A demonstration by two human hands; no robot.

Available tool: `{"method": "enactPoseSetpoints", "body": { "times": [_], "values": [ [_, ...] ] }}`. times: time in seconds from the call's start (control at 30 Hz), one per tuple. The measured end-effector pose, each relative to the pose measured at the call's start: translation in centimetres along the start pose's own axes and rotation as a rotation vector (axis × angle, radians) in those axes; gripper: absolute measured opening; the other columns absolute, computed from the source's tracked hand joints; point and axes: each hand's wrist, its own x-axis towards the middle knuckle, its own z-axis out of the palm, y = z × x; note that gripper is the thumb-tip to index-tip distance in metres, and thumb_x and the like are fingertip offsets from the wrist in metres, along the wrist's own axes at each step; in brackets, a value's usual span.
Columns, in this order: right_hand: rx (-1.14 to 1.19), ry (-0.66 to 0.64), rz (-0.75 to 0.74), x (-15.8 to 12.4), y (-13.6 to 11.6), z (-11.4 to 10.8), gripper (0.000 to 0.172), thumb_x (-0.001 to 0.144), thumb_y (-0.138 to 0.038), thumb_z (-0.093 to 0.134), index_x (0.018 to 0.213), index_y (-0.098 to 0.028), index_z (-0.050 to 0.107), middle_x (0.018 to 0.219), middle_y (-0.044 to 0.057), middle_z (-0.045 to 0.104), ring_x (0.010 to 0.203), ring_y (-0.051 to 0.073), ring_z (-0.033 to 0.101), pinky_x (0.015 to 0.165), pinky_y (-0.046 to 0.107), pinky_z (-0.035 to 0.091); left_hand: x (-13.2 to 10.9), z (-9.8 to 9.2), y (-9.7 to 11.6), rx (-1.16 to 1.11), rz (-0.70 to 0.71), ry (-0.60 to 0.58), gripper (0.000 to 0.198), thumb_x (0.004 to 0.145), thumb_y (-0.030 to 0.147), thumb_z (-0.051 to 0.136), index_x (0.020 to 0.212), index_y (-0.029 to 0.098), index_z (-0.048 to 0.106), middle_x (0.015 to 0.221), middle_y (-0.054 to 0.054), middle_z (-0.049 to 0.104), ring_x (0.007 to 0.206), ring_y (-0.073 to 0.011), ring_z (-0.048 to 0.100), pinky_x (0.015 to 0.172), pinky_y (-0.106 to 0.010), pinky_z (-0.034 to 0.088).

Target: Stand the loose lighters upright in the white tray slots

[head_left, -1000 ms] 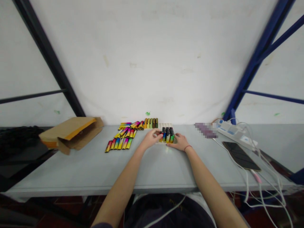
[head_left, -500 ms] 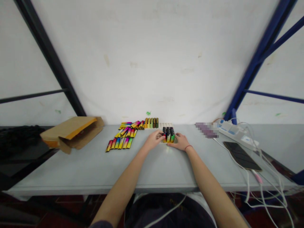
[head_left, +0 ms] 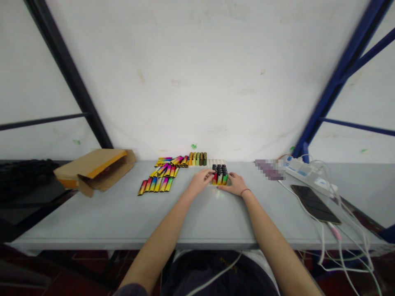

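A tight block of short upright tubes [head_left: 220, 176], rainbow-coloured with black tops, stands on the table in front of me. At its left front corner is a red-to-yellow tube [head_left: 214, 179]; my left hand [head_left: 201, 181] has its fingers curled against that tube's upper left side. My right hand [head_left: 235, 184] is closed round the block's right side, thumb along the front and fingers behind. A thin red band circles the right wrist. To the left, several shiny rainbow tubes [head_left: 157, 184] lie in rows and a loose pile.
Behind the block are a white slotted tray [head_left: 217, 162] and a set of upright yellow-and-brown tubes [head_left: 198, 158]. A cardboard box [head_left: 92, 167] lies open at left. On the right are a phone [head_left: 314, 203], a power strip [head_left: 310, 176] and trailing white cables.
My left fingers have shifted up and slightly left, so more of the red corner tube shows. The right hand stays on the block. The view has moved slightly.
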Motion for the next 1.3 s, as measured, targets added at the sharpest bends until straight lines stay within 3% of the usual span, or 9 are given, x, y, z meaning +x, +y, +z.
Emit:
{"method": "enactPoseSetpoints", "body": {
  "times": [0.2,0.3,0.43,0.57,0.63,0.73,0.87,1.07,1.3],
  "values": [
    [0.002,0.010,0.001,0.0,-0.1,0.0,0.081,0.079,-0.075,0.068,0.138,-0.020,0.061,0.146,0.020,0.055,0.137,0.035,0.051,0.114,0.044,0.036,0.0,-0.1,-0.2,0.168,0.081,-0.009,0.027,0.087,0.030,0.062,0.109,0.021,0.074,0.100,-0.008,0.072,0.087,-0.0214,0.067,0.093,-0.035,0.053],
    [0.006,0.011,0.000,0.0,0.0,0.1,0.080,0.079,-0.076,0.068,0.136,-0.020,0.063,0.146,0.020,0.055,0.135,0.035,0.052,0.113,0.045,0.037,-0.2,-1.1,0.4,0.356,0.042,0.043,0.034,0.088,0.030,0.059,0.119,0.021,0.071,0.111,-0.011,0.072,0.106,-0.0258,0.065,0.106,-0.039,0.047],
    [0.010,0.012,0.000,0.1,0.3,0.4,0.082,0.079,-0.076,0.067,0.138,-0.020,0.061,0.148,0.019,0.054,0.137,0.035,0.051,0.114,0.044,0.036,-1.9,-5.2,1.2,0.793,-0.268,0.096,0.048,0.092,0.044,0.054,0.134,0.023,0.065,0.136,-0.017,0.063,0.132,-0.0369,0.051,0.114,-0.054,0.036],
    [0.003,0.000,-0.007,0.2,0.4,0.3,0.082,0.079,-0.076,0.068,0.138,-0.019,0.061,0.148,0.020,0.054,0.137,0.036,0.051,0.114,0.045,0.036,-5.0,-11.2,0.1,1.047,-0.614,0.240,0.073,0.087,0.068,0.051,0.149,0.029,0.052,0.162,-0.018,0.039,0.153,-0.0485,0.019,0.113,-0.074,0.022],
    [0.012,-0.005,-0.005,0.1,0.3,0.2,0.081,0.079,-0.076,0.068,0.135,-0.018,0.063,0.147,0.021,0.054,0.137,0.036,0.051,0.115,0.045,0.036,-6.2,-13.5,-0.8,1.063,-0.747,0.195,0.083,0.081,0.075,0.054,0.152,0.032,0.048,0.166,-0.015,0.033,0.154,-0.0521,0.010,0.111,-0.078,0.018],
    [0.018,-0.005,-0.001,0.0,0.1,0.0,0.079,0.079,-0.075,0.068,0.134,-0.018,0.064,0.147,0.020,0.055,0.137,0.036,0.051,0.116,0.046,0.035,-7.2,-15.2,-2.0,1.036,-0.834,0.075,0.085,0.084,0.077,0.044,0.155,0.031,0.044,0.168,-0.015,0.028,0.153,-0.0500,0.016,0.112,-0.078,0.018],
    [0.015,-0.012,0.001,-0.1,0.0,-0.1,0.079,0.079,-0.076,0.067,0.135,-0.019,0.063,0.146,0.019,0.055,0.135,0.035,0.053,0.114,0.044,0.037,-7.8,-14.8,-2.5,1.083,-0.749,0.062,0.077,0.091,0.071,0.033,0.154,0.030,0.045,0.167,-0.016,0.032,0.152,-0.0430,0.027,0.115,-0.069,0.026],
    [0.014,-0.001,-0.003,0.0,0.1,0.1,0.082,0.079,-0.075,0.068,0.138,-0.018,0.062,0.147,0.020,0.054,0.137,0.036,0.051,0.115,0.045,0.036,-9.8,-13.0,-1.7,1.131,-0.655,0.052,0.069,0.093,0.068,0.037,0.150,0.031,0.051,0.162,-0.016,0.040,0.149,-0.0412,0.033,0.112,-0.066,0.032],
    [0.021,0.002,-0.007,0.0,0.2,0.2,0.085,0.079,-0.077,0.067,0.140,-0.018,0.060,0.149,0.021,0.053,0.139,0.037,0.049,0.116,0.046,0.034,-10.3,-7.4,0.3,1.227,-0.499,0.004,0.065,0.096,0.062,0.041,0.152,0.029,0.050,0.163,-0.015,0.039,0.150,-0.0401,0.031,0.113,-0.063,0.032]
  ]
}}
